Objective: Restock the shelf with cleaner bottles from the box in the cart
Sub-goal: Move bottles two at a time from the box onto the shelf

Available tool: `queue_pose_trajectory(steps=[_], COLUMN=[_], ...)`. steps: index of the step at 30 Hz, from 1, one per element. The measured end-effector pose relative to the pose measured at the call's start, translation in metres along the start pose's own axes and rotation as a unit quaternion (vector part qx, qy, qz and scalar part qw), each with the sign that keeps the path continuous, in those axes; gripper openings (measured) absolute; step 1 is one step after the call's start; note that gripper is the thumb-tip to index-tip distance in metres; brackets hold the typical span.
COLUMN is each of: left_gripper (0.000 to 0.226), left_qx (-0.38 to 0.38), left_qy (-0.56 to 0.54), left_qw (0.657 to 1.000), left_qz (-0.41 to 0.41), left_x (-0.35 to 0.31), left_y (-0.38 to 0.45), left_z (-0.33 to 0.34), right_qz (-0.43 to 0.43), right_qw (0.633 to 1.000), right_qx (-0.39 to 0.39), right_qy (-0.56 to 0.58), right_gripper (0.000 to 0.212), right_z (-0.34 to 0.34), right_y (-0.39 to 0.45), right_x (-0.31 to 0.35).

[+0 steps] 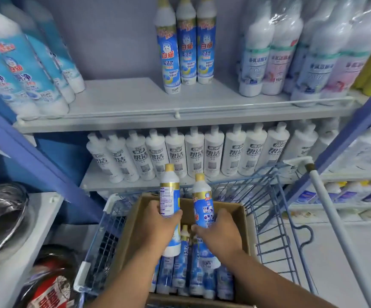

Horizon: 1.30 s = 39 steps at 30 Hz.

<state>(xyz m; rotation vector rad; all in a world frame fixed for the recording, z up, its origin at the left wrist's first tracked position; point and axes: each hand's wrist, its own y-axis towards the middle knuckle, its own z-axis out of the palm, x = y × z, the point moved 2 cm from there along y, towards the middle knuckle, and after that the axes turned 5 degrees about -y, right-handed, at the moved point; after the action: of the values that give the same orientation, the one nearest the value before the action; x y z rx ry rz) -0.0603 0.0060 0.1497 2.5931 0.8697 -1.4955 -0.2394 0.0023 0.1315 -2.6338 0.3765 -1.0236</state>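
a person's left hand and right hand each gripped a gold-capped cleaner bottle above the cardboard box in the blue wire cart, fingers curled around the lower body. the left bottle stood nearly upright; the right bottle leaned slightly. more bottles stood packed in the box below. the rigid plastic bodies looked likely full and fairly heavy, their glossy labels probably slick, so a mid-body wrap seemed the safest hold. three matching bottles stood on the pale upper shelf, which had bare space to their left behind a low front rail. white bottles lined the shelf below.
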Motion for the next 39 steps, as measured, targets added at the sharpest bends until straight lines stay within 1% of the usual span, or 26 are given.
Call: queue_pose_trajectory(steps=[2, 5, 9, 14, 17, 21, 26, 28, 32, 34, 39], left_gripper=[0.036, 0.037, 0.039, 0.040, 0.043, 0.044, 0.046, 0.046, 0.052, 0.052, 0.053], left_qx=[-0.024, -0.031, -0.062, -0.104, -0.117, -0.112, -0.102, -0.103, -0.119, -0.126, -0.115], left_qy=[-0.006, -0.041, -0.071, -0.094, -0.101, -0.126, -0.153, -0.163, -0.168, -0.169, -0.177], left_qw=[0.999, 0.998, 0.993, 0.980, 0.972, 0.959, 0.948, 0.942, 0.936, 0.933, 0.931], left_qz=[0.029, 0.032, 0.075, 0.138, 0.179, 0.228, 0.262, 0.276, 0.286, 0.293, 0.297], left_x=[-0.017, -0.041, -0.083, -0.142, -0.178, -0.223, -0.275, -0.293, -0.312, -0.316, -0.320], left_y=[-0.003, -0.009, -0.015, -0.016, -0.007, 0.013, 0.052, 0.070, 0.104, 0.120, 0.153], left_z=[-0.008, -0.017, -0.032, -0.054, -0.063, -0.070, -0.075, -0.074, -0.061, -0.053, -0.031], right_qz=[-0.022, -0.058, -0.106, -0.164, -0.178, -0.183, -0.196, -0.204, -0.206, -0.203, -0.210], right_qw=[0.999, 0.998, 0.992, 0.978, 0.970, 0.962, 0.949, 0.941, 0.932, 0.929, 0.923], right_qx=[-0.005, -0.018, -0.061, -0.114, -0.139, -0.175, -0.218, -0.239, -0.269, -0.283, -0.299], right_qy=[0.026, 0.035, 0.034, 0.065, 0.087, 0.097, 0.118, 0.127, 0.125, 0.125, 0.121], right_gripper=[0.056, 0.054, 0.057, 0.055, 0.056, 0.059, 0.054, 0.056, 0.063, 0.062, 0.058], right_z=[-0.017, -0.048, -0.084, -0.126, -0.148, -0.178, -0.213, -0.224, -0.231, -0.232, -0.232], right_y=[0.000, -0.004, -0.007, -0.005, 0.000, 0.015, 0.043, 0.059, 0.093, 0.108, 0.146], right_x=[0.005, 0.020, 0.049, 0.092, 0.119, 0.156, 0.199, 0.214, 0.229, 0.235, 0.247])
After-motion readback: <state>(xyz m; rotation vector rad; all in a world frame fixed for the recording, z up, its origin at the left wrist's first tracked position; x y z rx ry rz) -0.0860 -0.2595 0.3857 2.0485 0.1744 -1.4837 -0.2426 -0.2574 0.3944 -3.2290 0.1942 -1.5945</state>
